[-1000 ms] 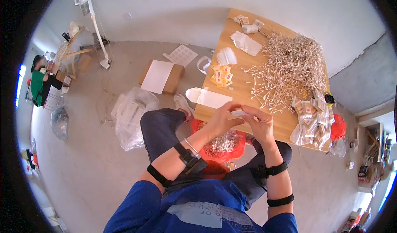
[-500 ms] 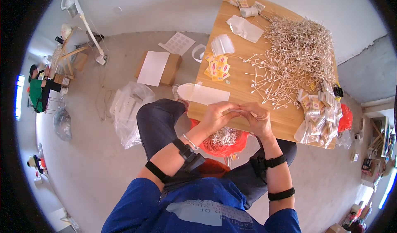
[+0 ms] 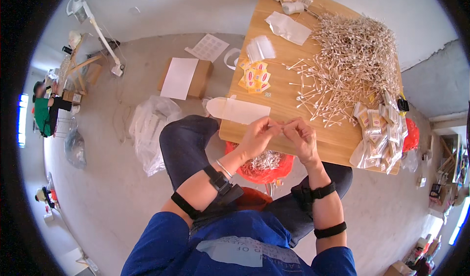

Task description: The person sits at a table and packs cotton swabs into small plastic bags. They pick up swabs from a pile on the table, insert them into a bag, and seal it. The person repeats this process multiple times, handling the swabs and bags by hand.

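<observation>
Over the table's front edge, my left hand (image 3: 259,137) and my right hand (image 3: 302,139) face each other with fingertips pinched close together. Whatever lies between them is too small to make out. Just below, a red bag (image 3: 280,172) holds loose cotton swabs (image 3: 264,161). A large heap of cotton swabs (image 3: 355,55) spreads across the right side of the wooden table (image 3: 284,99). Small filled swab packets (image 3: 376,131) pile up at the front right corner. Yellow printed cards (image 3: 255,78) and clear plastic sleeves (image 3: 261,48) lie farther left.
A white paper sheet (image 3: 245,110) lies on the table's left front. A cardboard box (image 3: 202,80) and a clear plastic bag (image 3: 152,129) stand on the floor at left. One person in green (image 3: 43,113) sits far left. Another red bag (image 3: 412,134) is beyond the right edge.
My hands have shifted slightly, and the fingers of my right hand have curled in more tightly. The view has moved a little; the things on the table appear unmoved.
</observation>
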The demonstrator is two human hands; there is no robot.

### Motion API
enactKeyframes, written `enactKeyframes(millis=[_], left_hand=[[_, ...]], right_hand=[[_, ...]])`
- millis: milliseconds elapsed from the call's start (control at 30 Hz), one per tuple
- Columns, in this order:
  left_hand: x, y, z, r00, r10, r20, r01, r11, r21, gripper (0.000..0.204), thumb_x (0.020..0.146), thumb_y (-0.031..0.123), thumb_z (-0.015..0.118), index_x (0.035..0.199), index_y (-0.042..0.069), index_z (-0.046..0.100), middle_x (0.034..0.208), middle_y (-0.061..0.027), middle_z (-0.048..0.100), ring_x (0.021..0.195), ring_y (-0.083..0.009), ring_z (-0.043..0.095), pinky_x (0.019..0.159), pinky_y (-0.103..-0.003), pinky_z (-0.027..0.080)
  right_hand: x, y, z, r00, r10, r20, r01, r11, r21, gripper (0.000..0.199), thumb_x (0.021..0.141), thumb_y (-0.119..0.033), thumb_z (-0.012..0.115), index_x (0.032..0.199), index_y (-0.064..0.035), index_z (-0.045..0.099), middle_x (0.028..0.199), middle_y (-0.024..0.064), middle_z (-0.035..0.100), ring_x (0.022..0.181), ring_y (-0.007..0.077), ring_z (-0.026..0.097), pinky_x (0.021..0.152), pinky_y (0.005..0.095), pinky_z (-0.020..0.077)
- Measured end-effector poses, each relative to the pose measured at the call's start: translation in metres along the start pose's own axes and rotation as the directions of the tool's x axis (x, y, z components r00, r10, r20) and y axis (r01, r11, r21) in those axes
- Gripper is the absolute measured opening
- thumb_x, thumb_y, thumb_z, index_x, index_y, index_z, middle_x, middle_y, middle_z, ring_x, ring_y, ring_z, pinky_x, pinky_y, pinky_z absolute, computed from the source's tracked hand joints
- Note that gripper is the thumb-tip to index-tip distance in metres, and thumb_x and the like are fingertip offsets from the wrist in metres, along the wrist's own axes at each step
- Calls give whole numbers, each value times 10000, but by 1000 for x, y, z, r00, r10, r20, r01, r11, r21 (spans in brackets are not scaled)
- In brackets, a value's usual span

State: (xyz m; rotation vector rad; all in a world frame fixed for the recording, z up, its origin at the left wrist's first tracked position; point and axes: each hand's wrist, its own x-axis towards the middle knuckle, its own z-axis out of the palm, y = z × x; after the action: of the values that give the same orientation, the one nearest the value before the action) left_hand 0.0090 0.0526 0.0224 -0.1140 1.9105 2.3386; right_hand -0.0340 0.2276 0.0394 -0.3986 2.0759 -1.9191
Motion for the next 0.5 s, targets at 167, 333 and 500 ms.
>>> enactKeyframes(millis=[167, 333, 500], left_hand=[[5, 1, -2, 1000, -13, 23, 13, 1000, -25, 116, 954, 130, 589, 902, 34, 628, 857, 24, 606, 790, -47, 497, 736, -218, 428], [5, 19, 5, 990, -122, 72, 120, 992, 29, 120, 952, 140, 608, 941, 26, 644, 822, 54, 569, 759, -34, 479, 686, -215, 405], [6, 3, 3, 988, -83, 132, 77, 996, 48, 140, 954, 144, 617, 988, 15, 661, 855, 42, 595, 782, -34, 490, 708, -208, 416]], right_hand=[[1, 7, 2, 1000, 22, -12, -21, 995, 97, 49, 860, -53, 650, 843, -12, 629, 857, 51, 642, 823, 133, 602, 783, 284, 478], [-5, 3, -8, 992, 122, -33, -118, 989, 91, 63, 873, -63, 658, 841, -18, 626, 879, 32, 630, 845, 110, 579, 799, 271, 466], [-14, 3, -16, 994, 110, 15, -110, 992, 59, 87, 865, -90, 687, 864, -16, 640, 904, 29, 635, 863, 106, 572, 805, 273, 462]])
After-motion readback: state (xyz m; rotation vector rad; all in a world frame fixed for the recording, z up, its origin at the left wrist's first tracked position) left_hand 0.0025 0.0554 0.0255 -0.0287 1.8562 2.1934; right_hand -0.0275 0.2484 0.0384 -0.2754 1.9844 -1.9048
